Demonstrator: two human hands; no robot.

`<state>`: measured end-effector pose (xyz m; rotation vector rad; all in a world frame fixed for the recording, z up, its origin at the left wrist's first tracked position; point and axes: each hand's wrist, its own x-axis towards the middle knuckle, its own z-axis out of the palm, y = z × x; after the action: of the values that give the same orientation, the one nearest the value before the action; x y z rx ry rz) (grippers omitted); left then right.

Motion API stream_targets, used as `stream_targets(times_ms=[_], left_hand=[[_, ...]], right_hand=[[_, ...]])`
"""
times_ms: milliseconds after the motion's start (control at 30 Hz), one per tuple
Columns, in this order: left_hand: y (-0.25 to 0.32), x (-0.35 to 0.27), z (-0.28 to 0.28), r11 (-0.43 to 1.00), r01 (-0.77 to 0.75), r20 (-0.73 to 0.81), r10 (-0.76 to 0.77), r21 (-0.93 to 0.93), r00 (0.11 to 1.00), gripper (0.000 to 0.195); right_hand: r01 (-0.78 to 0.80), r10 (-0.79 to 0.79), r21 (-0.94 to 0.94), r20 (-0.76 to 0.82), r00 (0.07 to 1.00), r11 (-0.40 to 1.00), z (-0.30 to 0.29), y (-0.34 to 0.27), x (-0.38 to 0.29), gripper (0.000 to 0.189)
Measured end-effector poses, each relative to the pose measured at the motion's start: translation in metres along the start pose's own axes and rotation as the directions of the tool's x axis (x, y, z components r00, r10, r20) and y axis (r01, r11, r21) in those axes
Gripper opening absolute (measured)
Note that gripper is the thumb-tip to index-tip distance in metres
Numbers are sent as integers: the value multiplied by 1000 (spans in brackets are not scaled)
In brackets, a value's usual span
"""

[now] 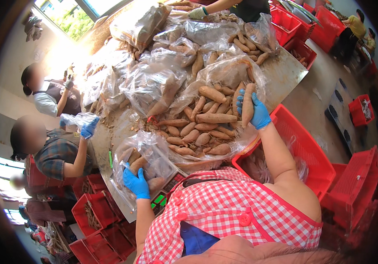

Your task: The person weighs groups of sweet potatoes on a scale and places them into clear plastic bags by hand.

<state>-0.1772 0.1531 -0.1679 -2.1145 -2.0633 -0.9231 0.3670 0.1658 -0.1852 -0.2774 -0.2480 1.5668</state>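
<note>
My right hand, in a blue glove, grips a long sweet potato upright at the right side of the heap. Below it, loose sweet potatoes lie on a large opened clear plastic bag. My left hand, also gloved in blue, has its fingers around a sweet potato at a smaller clear bag. More sweet potatoes show in that bag, which sits over a digital scale with a lit green display. Whether the bag's film lies between glove and sweet potato is unclear.
Filled clear bags crowd the metal table. A red plastic crate stands against its near right edge. A green-handled tool lies at left. A co-worker holds a plastic bag; a gloved hand works at the far side.
</note>
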Motion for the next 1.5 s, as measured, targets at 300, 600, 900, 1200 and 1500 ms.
stream_targets(times_ms=[300, 600, 900, 1200, 1500], left_hand=[[-4, 0, 4, 1000, -3, -1, 3, -21, 1000, 56], [6, 3, -1, 1000, -11, 6, 11, -6, 1000, 53], [6, 5, 1, 998, 11, 17, -10, -65, 1000, 52], [4, 1, 0, 1000, 30, 1, -30, -3, 1000, 48], [14, 7, -4, 999, 17, 11, -16, -48, 1000, 51]], right_hand=[[-108, 104, -82, -46, 993, 991, 9, -1, -8, 49], [-87, -503, -826, -419, 756, 557, -62, -33, 5, 39], [-438, -625, -850, -176, 760, -293, -75, -11, 11, 76], [20, -567, -709, 580, 585, -705, 31, -17, 27, 35], [-286, -429, -758, -9, 903, -586, -134, -84, 57, 49]])
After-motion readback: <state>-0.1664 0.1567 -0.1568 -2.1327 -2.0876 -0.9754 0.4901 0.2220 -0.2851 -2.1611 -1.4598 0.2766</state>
